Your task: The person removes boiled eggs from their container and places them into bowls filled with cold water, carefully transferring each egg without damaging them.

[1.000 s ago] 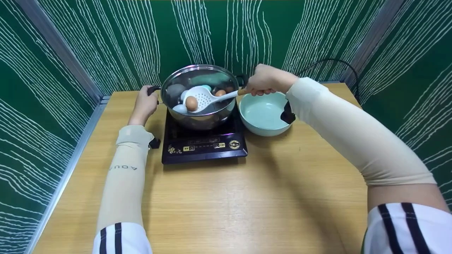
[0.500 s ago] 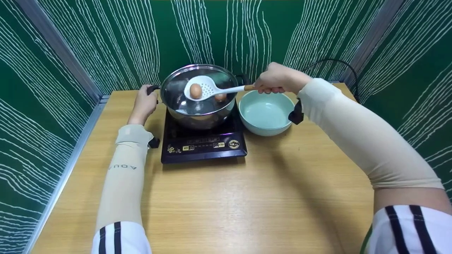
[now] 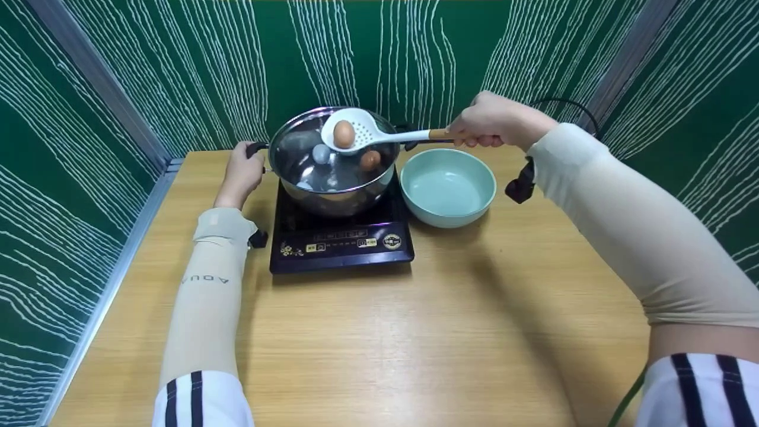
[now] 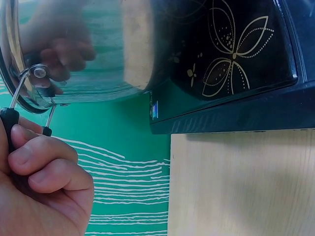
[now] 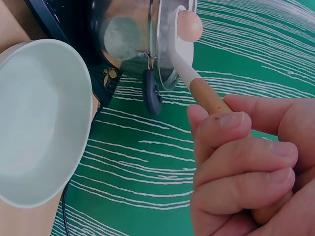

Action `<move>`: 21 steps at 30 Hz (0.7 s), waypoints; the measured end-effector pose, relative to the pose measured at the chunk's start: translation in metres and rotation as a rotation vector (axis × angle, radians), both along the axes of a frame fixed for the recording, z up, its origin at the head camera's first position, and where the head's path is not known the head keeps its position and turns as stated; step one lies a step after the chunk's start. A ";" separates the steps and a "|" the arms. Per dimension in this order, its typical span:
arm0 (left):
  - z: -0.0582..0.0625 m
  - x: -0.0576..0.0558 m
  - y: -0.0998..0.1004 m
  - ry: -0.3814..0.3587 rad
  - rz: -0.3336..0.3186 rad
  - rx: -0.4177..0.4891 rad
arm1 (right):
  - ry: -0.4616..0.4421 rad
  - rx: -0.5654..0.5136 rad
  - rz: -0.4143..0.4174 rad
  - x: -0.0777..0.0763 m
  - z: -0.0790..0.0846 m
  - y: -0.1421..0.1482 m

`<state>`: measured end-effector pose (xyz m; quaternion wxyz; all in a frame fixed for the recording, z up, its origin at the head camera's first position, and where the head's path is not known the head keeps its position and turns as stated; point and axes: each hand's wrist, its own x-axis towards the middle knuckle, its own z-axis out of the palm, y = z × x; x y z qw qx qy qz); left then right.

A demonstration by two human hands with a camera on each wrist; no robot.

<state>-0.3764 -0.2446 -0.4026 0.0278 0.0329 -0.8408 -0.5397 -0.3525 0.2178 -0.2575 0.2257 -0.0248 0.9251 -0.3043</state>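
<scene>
My right hand (image 3: 486, 120) grips the wooden handle of a white slotted spoon (image 3: 362, 127), its perforated bowl raised over the steel pot (image 3: 338, 201). A brown egg (image 3: 344, 134) lies in the spoon; the right wrist view shows that egg (image 5: 189, 26) at the far end. Inside the pot are another brown egg (image 3: 370, 160) and a pale egg (image 3: 321, 154). My left hand (image 3: 242, 172) holds the pot's black side handle (image 3: 256, 149); the left wrist view shows the left hand (image 4: 47, 172) with fingers curled round that handle.
The pot stands on a black induction cooker (image 3: 344, 249). Right beside it sits a pale green bowl (image 3: 447, 190) with nothing in it. A wooden table (image 3: 379, 344) bears everything, with a green patterned wall (image 3: 356, 53) close behind and a black cable (image 3: 569, 102) at the back right.
My right hand has raised the slotted spoon, with the brown egg in it, up out of the pot and moved to the right. The left hand has stayed on the pot handle.
</scene>
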 end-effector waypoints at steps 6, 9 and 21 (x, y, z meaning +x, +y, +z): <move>0.000 0.001 0.000 -0.012 0.006 -0.005 | 0.013 0.007 -0.021 0.003 0.005 0.009; 0.000 0.001 0.000 -0.016 0.011 -0.012 | 0.016 0.005 -0.026 0.005 0.006 0.015; 0.001 0.002 0.001 -0.037 0.012 -0.020 | 0.036 -0.015 -0.051 0.013 0.010 0.035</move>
